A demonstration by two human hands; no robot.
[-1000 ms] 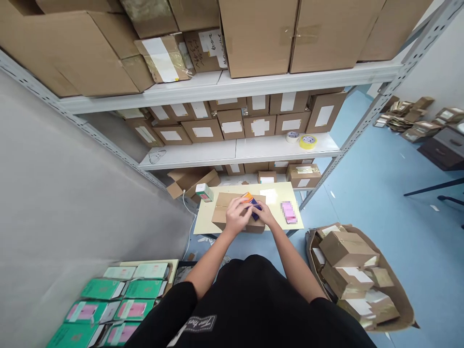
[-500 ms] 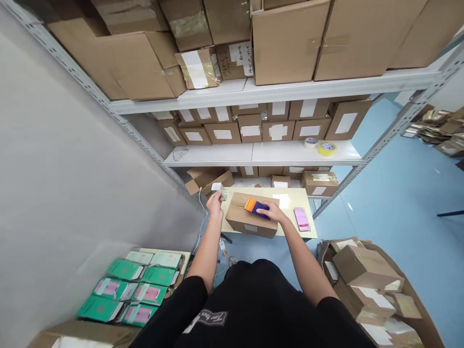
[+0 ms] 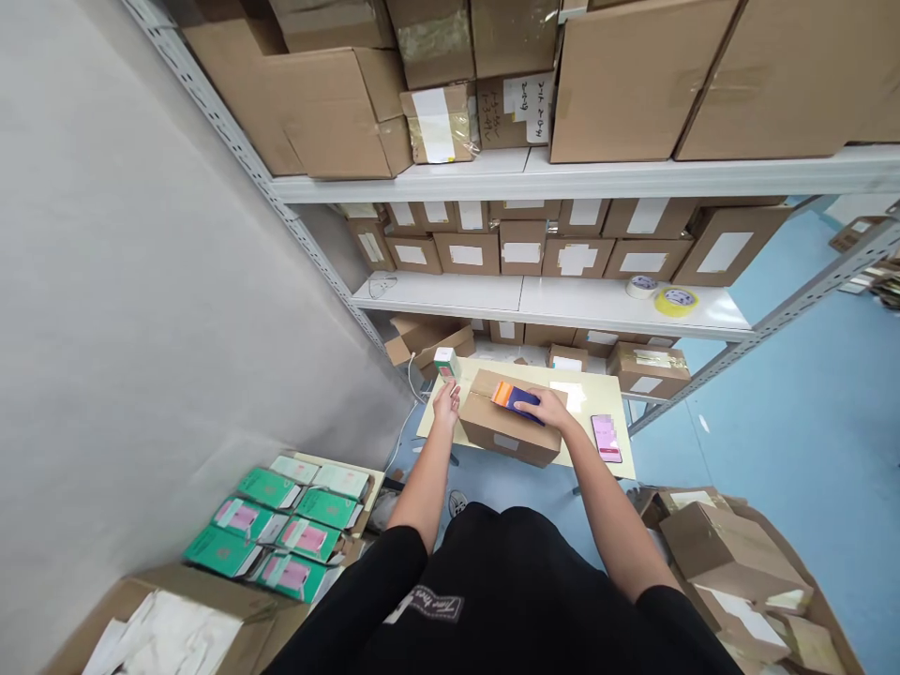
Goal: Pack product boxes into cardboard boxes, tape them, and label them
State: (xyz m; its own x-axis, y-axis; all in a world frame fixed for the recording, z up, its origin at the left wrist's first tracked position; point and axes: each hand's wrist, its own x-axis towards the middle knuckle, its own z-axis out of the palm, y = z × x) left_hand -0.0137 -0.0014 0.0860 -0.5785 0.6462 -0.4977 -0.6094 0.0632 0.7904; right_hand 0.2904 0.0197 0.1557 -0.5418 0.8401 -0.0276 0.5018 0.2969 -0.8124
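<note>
My right hand [image 3: 547, 409] is closed on a small dark-blue and orange box [image 3: 518, 401], which rests tilted on top of a brown cardboard carton [image 3: 502, 429]. That carton stands on a pale yellow table [image 3: 591, 386]. My left hand [image 3: 446, 403] is beside the carton's left end, its fingers loosely curled and slightly apart, with nothing visible in them. Just beyond its fingertips, a small white and green box [image 3: 445, 364] stands upright on the table's left corner. Near the table's right end lies a phone with a pink screen [image 3: 606, 438].
A metal shelf rack [image 3: 450, 296] full of cartons rises behind the table. Two tape rolls [image 3: 676, 301] sit on its middle shelf. Green packages [image 3: 267, 525] lie at lower left, and a large carton of boxes [image 3: 745, 581] stands at lower right. A wall [image 3: 211, 309] bounds the left.
The view has shifted, so the scene appears farther right. My left hand has drawn back slightly from the white and green box. My right hand keeps its hold on the blue and orange box.
</note>
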